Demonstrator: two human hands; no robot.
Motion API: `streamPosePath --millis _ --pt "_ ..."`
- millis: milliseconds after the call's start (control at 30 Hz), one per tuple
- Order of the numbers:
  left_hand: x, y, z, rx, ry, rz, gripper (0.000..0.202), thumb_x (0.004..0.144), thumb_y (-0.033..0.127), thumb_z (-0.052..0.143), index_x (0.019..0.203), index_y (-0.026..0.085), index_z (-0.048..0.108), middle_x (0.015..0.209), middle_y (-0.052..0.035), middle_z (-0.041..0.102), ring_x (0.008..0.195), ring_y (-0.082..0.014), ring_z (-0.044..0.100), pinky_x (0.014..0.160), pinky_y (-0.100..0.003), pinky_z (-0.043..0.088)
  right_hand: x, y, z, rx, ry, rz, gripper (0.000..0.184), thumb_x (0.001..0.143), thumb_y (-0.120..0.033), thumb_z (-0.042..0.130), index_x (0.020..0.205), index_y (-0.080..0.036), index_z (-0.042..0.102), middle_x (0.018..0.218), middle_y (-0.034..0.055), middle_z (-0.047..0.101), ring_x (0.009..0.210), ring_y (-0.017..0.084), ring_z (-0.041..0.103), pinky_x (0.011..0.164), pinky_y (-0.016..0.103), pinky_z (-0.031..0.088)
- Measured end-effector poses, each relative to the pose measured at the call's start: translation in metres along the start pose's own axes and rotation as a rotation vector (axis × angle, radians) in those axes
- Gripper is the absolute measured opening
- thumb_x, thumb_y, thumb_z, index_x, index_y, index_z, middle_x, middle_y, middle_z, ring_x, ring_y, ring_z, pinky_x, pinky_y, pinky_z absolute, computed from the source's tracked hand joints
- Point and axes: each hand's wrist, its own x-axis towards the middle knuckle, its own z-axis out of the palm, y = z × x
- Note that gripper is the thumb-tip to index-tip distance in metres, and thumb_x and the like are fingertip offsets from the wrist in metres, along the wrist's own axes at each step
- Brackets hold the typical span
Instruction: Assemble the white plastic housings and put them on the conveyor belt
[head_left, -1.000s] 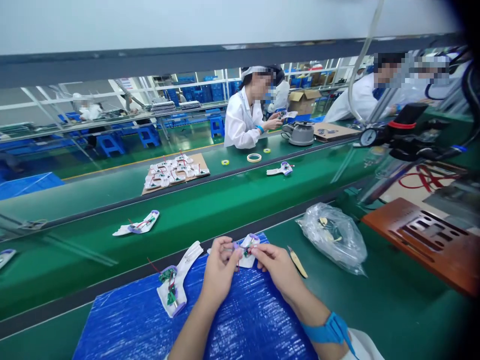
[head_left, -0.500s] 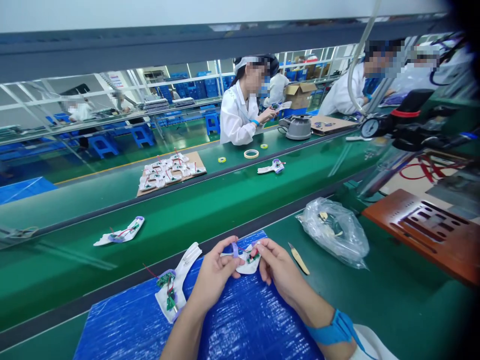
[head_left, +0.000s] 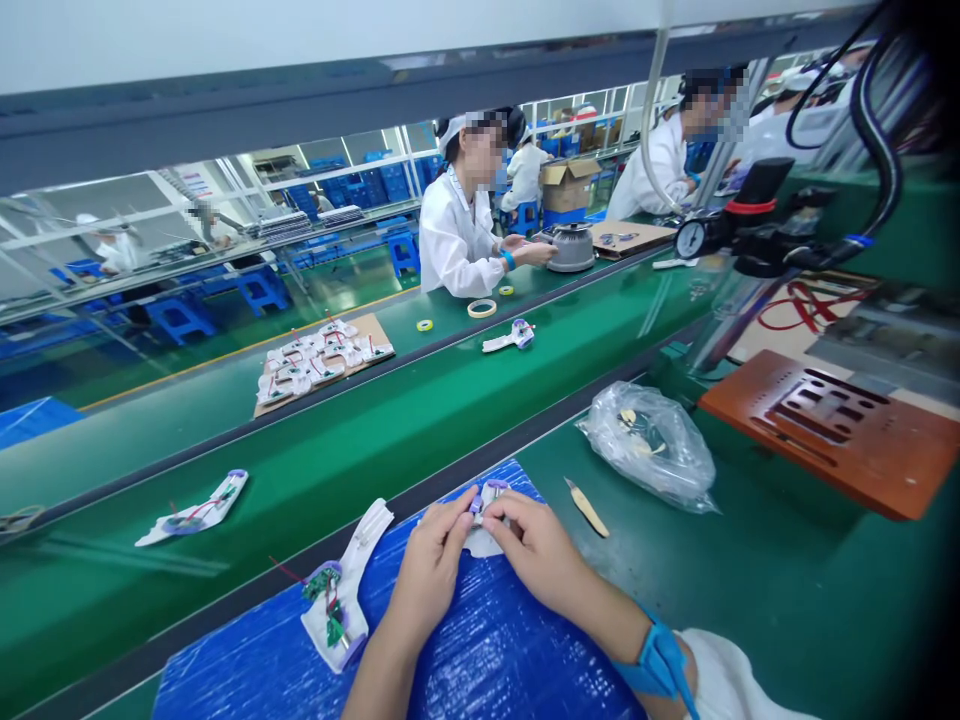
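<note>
My left hand (head_left: 431, 562) and my right hand (head_left: 531, 545) both pinch a small white plastic shell with a purple end (head_left: 484, 498), held just above a blue mat (head_left: 480, 650). The fingers of both hands are closed round it. My right wrist wears a blue strap (head_left: 654, 660). A second white shell with a green circuit board and red wires (head_left: 339, 590) lies on the mat to the left of my left hand.
A small yellow-handled knife (head_left: 586, 508) and a clear plastic bag of parts (head_left: 649, 445) lie right of my hands. A brown fixture plate (head_left: 832, 420) stands at the far right. White shells (head_left: 196, 508) ride the green conveyor belt (head_left: 420, 410). A white-coated person (head_left: 459, 230) works across it.
The white shell has been turned in my hands and brought lower toward the mat. The shells on the belt have drifted left, and the view has swung slightly.
</note>
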Motion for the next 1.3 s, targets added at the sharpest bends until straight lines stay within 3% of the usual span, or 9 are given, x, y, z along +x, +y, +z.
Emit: streamPosePath --millis 233,433,767,1300 --pt "-0.001 0.002 -0.001 0.014 -0.032 0.02 0.043 0.097 0.043 0.041 0.135 0.025 0.052 0.128 -0.0084 0.061 0.113 -0.0232 0.055 0.104 -0.044 0.036 -0.001 0.002 0.004 -0.017 0.041 -0.009 0.017 0.092 -0.018 0.052 0.079 -0.019 0.063 0.075 -0.0002 0.057 0.066 0.014 0.051 0.061 0.024 0.035" --pt "-0.004 0.001 0.006 0.052 -0.002 0.064 0.044 0.099 0.038 0.038 0.14 0.027 0.044 0.138 -0.0088 0.052 0.125 -0.0235 0.047 0.11 -0.047 0.029 -0.001 0.003 0.007 0.002 0.108 0.073 0.018 0.089 -0.019 0.055 0.075 -0.02 0.066 0.071 0.0002 0.06 0.061 0.014 0.05 0.057 0.025 0.034" --pt "-0.006 -0.001 0.009 0.091 -0.016 0.057 0.044 0.099 0.037 0.035 0.142 0.028 0.042 0.137 -0.0076 0.053 0.123 -0.0227 0.048 0.109 -0.045 0.03 0.002 -0.002 0.0 0.005 0.055 0.08 0.02 0.089 -0.02 0.055 0.072 -0.02 0.065 0.069 -0.001 0.059 0.063 0.013 0.051 0.058 0.024 0.034" --pt "-0.006 0.003 0.018 0.173 0.077 0.12 0.042 0.098 0.03 0.036 0.139 0.026 0.047 0.126 -0.0087 0.06 0.116 -0.025 0.051 0.102 -0.046 0.038 -0.003 0.002 0.008 -0.046 0.145 0.069 0.021 0.088 -0.02 0.052 0.075 -0.021 0.068 0.071 0.0024 0.063 0.062 0.016 0.053 0.058 0.027 0.037"
